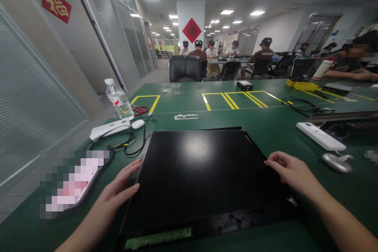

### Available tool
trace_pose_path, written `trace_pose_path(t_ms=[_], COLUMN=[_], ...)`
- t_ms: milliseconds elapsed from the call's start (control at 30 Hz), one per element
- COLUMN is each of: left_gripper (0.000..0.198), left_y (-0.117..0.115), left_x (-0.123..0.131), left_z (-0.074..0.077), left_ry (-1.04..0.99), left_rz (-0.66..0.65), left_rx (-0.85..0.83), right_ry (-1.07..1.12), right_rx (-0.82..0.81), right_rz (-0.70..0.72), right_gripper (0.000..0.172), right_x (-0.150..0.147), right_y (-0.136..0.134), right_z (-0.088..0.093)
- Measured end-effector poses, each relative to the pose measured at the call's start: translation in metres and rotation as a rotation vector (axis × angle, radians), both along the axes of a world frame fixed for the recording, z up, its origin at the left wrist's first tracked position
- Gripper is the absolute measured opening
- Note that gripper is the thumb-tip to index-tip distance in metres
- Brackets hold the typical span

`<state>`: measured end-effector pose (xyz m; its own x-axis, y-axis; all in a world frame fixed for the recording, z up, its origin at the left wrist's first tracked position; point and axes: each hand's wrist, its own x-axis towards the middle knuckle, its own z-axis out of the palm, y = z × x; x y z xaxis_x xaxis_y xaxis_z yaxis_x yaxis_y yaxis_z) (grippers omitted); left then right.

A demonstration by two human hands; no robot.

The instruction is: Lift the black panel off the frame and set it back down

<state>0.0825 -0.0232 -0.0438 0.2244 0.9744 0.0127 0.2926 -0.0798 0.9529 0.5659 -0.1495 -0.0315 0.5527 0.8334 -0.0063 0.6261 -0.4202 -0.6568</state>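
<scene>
A large black LCD panel (195, 173) lies in front of me with its glossy face up, reflecting a ceiling light. Along its near edge runs a green circuit strip (159, 238). Part of a dark frame (249, 138) shows past its far right corner. My left hand (118, 189) is at the panel's left edge, thumb on the rim and fingers stretched along the side. At the right edge, my right hand (288, 169) pinches the rim between thumb and bent fingers. The undersides of both grips are hidden.
On the green table (236, 120) stand a water bottle (118, 100), red scissors (140, 110), a white power bank (110, 129), black cables (130, 141) and a pixelated phone (75, 185) at left. To the right lie another white device (320, 136) and a silver mouse (336, 162). People sit beyond.
</scene>
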Motion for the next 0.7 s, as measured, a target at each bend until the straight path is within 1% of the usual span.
trace_pose_path(t_ms=[100,233,333,567,700], left_gripper=[0.05,0.054,0.056,0.052,0.047], left_y=[0.002,0.0,0.0,0.007,0.008], left_x=[-0.001,0.003,0.004,-0.001,0.0], left_z=[-0.006,-0.006,-0.007,-0.03,-0.034], left_ry=[0.027,0.067,0.096,0.111,0.094], left_rz=[-0.021,0.003,-0.002,0.002,0.027], left_rx=[-0.008,-0.028,-0.027,0.044,0.039], right_ry=[0.034,0.086,0.108,0.155,0.174], right_rx=[-0.007,-0.001,0.017,0.041,0.036], right_rz=[-0.024,-0.029,-0.032,-0.064,-0.067], right_gripper=[0.028,0.027,0.025,0.027,0.027], right_x=[0.0,0.001,0.002,0.001,0.001], right_y=[0.001,0.001,0.002,0.003,0.004], right_z=[-0.001,-0.001,-0.002,-0.001,-0.001])
